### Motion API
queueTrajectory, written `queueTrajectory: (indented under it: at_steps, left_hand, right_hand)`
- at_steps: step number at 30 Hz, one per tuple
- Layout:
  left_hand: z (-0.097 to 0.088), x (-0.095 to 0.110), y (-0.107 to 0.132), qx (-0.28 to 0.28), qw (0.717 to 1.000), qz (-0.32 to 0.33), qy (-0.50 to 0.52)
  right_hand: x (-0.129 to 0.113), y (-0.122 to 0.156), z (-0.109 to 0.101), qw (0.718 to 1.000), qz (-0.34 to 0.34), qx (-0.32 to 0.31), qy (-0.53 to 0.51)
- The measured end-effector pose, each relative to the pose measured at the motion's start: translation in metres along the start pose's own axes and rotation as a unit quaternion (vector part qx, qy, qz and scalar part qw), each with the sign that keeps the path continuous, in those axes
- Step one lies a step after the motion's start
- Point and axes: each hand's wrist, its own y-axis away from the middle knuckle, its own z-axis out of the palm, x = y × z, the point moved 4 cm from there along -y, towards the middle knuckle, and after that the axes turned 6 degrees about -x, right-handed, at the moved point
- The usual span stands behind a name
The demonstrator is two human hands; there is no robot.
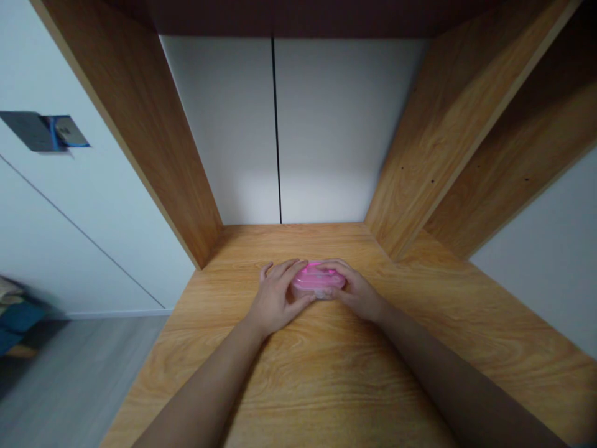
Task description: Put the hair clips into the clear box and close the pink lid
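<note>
A small translucent pink plastic container lies on the wooden desktop, its long side running across my view. My left hand grips its left end, with the fingers curving over the lid. My right hand holds the right end from the other side, and its fingertips nearly meet those of my left hand in front. Both hands hide much of the container. Its contents cannot be made out through the pink plastic.
Wood-grain side panels rise on both sides of the desk, and a white back panel with a black vertical seam closes it off. A shelf unit stands at the right. A grey floor lies beyond the left edge, with a blurred blue item there.
</note>
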Motion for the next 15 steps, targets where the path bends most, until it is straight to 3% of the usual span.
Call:
queueTrajectory:
  at_steps: [15]
  left_hand:
    - [0.0059,0.0039,-0.0009,0.002,0.999,-0.010,0.033]
  right_hand:
    - [-0.0064,-0.0018,0.0021,1.000,-0.011,-0.005,0.029]
